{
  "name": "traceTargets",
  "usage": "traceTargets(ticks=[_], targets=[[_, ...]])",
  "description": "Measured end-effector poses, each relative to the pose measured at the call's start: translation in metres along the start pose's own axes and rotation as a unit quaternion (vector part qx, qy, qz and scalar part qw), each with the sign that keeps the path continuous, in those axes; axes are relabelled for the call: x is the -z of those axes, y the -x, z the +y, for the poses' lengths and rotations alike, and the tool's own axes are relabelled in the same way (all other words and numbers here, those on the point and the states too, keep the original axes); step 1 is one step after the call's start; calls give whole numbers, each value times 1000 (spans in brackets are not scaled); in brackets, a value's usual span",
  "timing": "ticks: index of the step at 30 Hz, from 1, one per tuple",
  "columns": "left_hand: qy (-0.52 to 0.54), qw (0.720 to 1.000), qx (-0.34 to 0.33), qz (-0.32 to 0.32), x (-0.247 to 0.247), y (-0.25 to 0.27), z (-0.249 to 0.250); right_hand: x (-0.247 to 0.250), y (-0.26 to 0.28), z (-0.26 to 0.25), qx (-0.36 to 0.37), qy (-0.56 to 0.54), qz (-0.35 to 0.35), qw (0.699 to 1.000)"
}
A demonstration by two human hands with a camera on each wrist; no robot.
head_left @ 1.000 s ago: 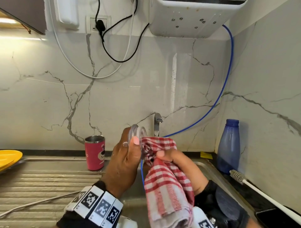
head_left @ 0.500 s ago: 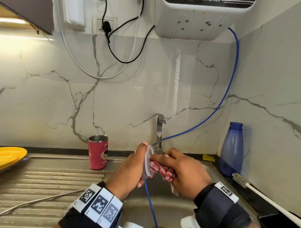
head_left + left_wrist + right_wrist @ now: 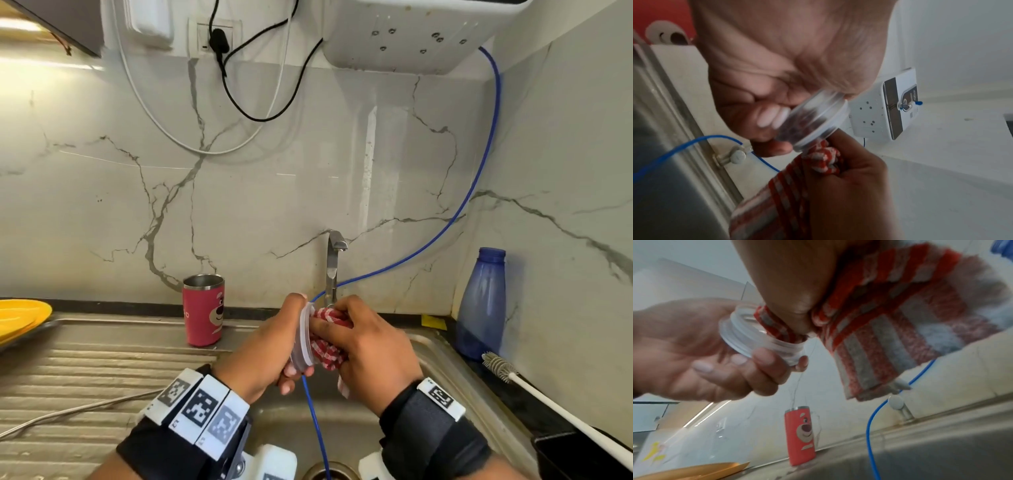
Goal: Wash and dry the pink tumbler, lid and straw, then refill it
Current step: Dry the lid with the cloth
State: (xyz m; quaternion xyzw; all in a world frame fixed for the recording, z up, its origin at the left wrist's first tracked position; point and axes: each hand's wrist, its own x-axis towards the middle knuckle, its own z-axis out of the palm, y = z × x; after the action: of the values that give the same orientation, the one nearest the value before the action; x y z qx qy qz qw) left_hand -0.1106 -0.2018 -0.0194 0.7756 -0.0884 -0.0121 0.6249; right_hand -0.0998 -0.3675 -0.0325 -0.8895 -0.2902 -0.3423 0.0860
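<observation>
Drying the lid (image 3: 304, 339) over the sink (image 3: 442, 363) — both your hands are busy.

Your L hand (image 3: 270, 353) has fingers curled round the clear lid's rim, held on edge; your R hand (image 3: 373, 346) is bunched on the red-checked cloth (image 3: 327, 346), stuffed into the lid's open side, w/ the rest hanging below. Pink tumbler (image 3: 204, 310) stands upright at 10 o'clock on the drainboard (image 3: 102, 370), well apart from your hands. Tap (image 3: 333, 270) is just behind your knuckles at 12; blue tube (image 3: 317, 425) drops just under the lid. Blue bottle (image 3: 481, 305) and brush (image 3: 503, 370) sit at 3, along the sink's R edge.
</observation>
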Motion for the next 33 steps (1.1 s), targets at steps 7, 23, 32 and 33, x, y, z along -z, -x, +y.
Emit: traceTargets(ticks=[7,23,32,33], targets=[[-126,981,-93,112,7,0,-6,5,-1,-4,-67,-444,-117,886],[-29,989,-131,61,1,1,-9,3,-2,2,-205,-536,-58,817],[-15,990,-141,5,0,3,-3,3,-5,16,-95,-303,93,944],[-22,987,-156,12,0,4,-3,3,-5,16,-83,-289,97,949]])
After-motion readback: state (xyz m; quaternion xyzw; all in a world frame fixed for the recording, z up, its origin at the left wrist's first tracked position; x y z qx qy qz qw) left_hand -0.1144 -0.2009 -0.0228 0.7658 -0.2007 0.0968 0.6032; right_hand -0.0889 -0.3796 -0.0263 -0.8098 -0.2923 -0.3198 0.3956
